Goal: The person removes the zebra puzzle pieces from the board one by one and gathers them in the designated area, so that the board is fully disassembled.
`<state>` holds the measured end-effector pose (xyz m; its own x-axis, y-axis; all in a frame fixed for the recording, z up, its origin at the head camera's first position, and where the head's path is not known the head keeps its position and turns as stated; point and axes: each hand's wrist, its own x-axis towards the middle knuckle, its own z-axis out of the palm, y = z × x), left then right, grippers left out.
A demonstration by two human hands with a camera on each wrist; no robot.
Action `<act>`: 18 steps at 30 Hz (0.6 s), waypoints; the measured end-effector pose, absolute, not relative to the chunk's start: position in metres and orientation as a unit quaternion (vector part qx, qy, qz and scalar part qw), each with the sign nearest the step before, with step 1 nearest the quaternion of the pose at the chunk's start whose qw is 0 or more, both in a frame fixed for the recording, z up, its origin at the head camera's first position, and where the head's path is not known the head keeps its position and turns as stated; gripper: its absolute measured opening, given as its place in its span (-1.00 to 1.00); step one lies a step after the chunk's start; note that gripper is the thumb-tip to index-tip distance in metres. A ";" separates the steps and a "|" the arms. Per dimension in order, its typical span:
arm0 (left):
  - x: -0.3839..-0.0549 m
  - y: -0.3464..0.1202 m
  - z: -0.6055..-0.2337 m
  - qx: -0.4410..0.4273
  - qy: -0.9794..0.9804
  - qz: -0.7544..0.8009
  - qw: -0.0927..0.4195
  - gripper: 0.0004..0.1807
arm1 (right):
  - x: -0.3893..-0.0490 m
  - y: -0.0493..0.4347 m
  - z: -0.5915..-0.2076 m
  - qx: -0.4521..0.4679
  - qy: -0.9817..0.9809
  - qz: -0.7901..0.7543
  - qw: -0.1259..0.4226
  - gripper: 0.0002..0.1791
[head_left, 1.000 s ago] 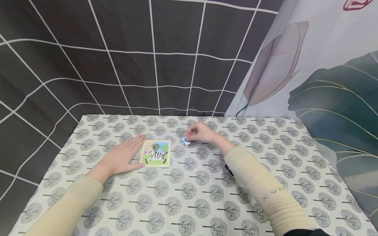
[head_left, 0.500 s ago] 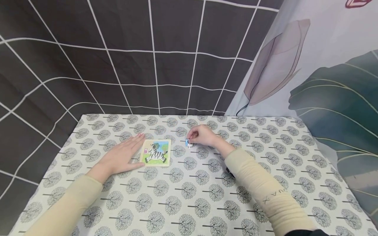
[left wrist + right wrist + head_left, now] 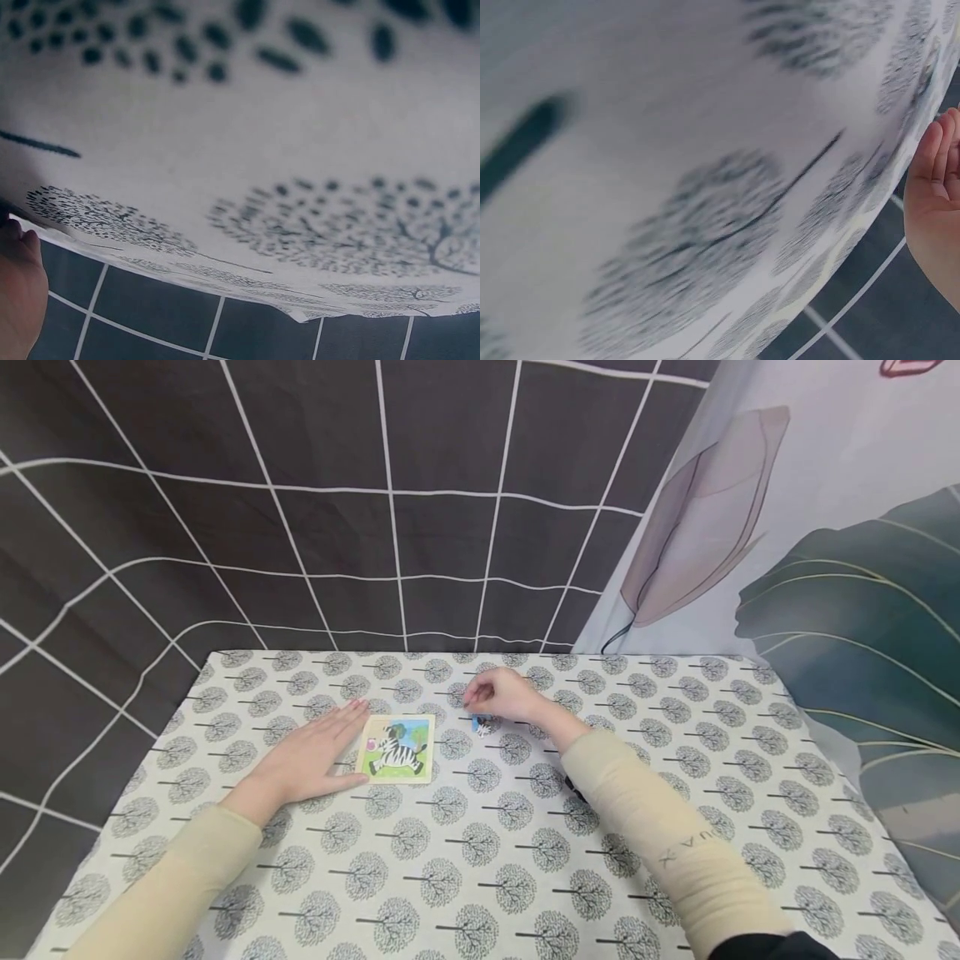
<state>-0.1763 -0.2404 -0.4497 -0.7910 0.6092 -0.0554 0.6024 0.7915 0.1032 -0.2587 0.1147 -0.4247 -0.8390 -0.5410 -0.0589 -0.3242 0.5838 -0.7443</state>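
A square zebra puzzle (image 3: 401, 758) with a pale frame lies on the patterned tablecloth in the head view. My left hand (image 3: 318, 756) rests flat at its left side, fingers straight, thumb and fingertips at the frame's edge. To the right of the puzzle, a small blue puzzle piece (image 3: 482, 725) with black-and-white stripes lies on the cloth. Just above that piece hovers my right hand (image 3: 508, 695), its fingers loosely bent and seemingly holding nothing. Each wrist view shows mostly cloth, with part of the left hand (image 3: 21, 292) and of the right hand (image 3: 937, 195) at the edges.
The tablecloth (image 3: 480, 852) carries a tree print and covers the whole table. A dark curtain (image 3: 322, 535) with white grid lines hangs behind it, and a leaf-print curtain (image 3: 825, 602) hangs at the right. A small black object (image 3: 573, 788) shows beneath the right forearm.
My right hand moved the striped piece slightly right and toward me, then let go and lifted up and left, leaving it on the cloth. The left hand and the puzzle have stayed put.
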 end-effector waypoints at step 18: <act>-0.177 -0.241 -0.451 0.319 0.946 0.043 0.041 0.12 | -0.256 0.034 -0.423 -0.317 0.856 -0.366 0.182 -0.75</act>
<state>-0.1767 -0.2409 -0.4514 -0.7931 0.6071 -0.0498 0.6001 0.7927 0.1076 -0.2564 0.0340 -0.4230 -0.7330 -0.6756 -0.0799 -0.4088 0.5313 -0.7421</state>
